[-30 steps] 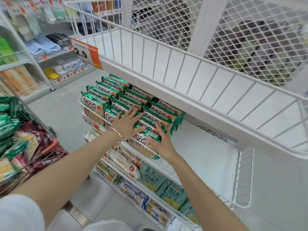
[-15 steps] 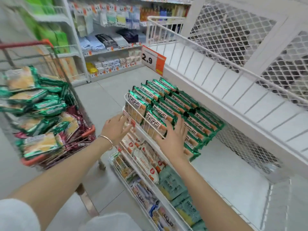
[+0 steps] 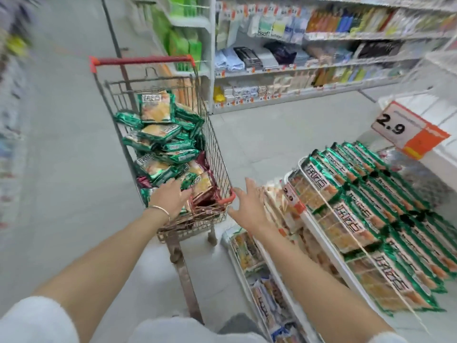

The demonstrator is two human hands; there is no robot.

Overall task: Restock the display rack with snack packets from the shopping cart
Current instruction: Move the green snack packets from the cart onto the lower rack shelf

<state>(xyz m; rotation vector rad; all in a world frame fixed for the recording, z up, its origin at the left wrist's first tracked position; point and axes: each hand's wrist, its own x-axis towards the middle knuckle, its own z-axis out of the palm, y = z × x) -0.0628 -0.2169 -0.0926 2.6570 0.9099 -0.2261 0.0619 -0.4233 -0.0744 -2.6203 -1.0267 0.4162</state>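
Observation:
A wire shopping cart point(image 3: 217, 154) with a red handle stands left of centre, piled with green snack packets point(image 3: 160, 134) and some dark red ones beneath. My left hand point(image 3: 169, 198) is over the cart's near end, fingers spread, resting on the packets there without holding any. My right hand point(image 3: 248, 206) hovers open just right of the cart's red corner, beside the rack. The white wire display rack point(image 3: 321, 226) on the right holds rows of the same green packets point(image 3: 366, 201) on its middle shelf.
An orange and white 2.9 price tag point(image 3: 408, 129) hangs from the rack's upper shelf. Lower rack shelves point(image 3: 257, 273) hold other snack bags. Store shelving point(image 3: 284, 70) with goods lines the far wall. Grey floor lies left of the cart.
My view has swung left from the rack to the cart. Both hands left the shelved packets and moved left; the left hand now lies on the cart's packets.

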